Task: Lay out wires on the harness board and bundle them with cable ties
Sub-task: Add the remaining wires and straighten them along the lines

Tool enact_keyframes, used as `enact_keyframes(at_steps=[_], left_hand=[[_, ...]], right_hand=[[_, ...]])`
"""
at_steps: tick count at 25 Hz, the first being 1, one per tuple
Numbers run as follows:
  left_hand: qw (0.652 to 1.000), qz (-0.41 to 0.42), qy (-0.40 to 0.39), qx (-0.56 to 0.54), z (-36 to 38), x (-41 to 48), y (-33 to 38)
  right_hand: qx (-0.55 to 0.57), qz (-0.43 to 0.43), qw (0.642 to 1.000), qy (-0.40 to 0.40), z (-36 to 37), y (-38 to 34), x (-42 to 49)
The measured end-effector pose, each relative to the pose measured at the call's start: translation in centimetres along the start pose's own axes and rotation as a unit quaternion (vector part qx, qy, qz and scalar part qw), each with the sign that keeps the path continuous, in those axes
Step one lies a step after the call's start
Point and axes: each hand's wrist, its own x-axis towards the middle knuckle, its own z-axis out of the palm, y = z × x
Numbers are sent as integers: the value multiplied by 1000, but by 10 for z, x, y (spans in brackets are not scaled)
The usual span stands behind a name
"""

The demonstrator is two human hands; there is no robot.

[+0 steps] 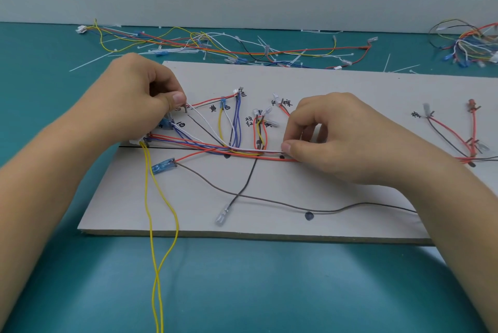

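A grey board (pixel 323 84) lies on a teal table (pixel 242 292), with black handwriting at its pegs. Just right of the left hand's (pixel 134 98) fingertips is "白" (pixel 181 125). Between the hands stands what looks like "双红" (pixel 249 121), though it is blurred. "棕" (pixel 287 103) sits just above the right hand's (pixel 331 133) knuckles.

The left thumb and forefinger pinch one end of a white wire (pixel 258 150). The right thumb and forefinger pinch the same wire where it joins the red, blue and yellow wires (pixel 242 155) running across the board. Two yellow wires (pixel 149 211) hang off the near edge below the left fingers. Loose cable ties (pixel 89 61) and more wires (pixel 215 47) lie beyond both hands.
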Motion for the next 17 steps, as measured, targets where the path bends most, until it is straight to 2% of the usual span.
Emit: enact_keyframes(at_steps=[4,11,17], left_hand=[[999,-1,30,-21,3,1,5],[999,-36,-31,-1,2,6,-1],[998,-38,-43,2,3,7,-4]], right_hand=[[-5,0,1000,-1,1,0,0],[2,2,1000,-3,0,0,0],[1,2,1000,-5,-1,-1,-1]])
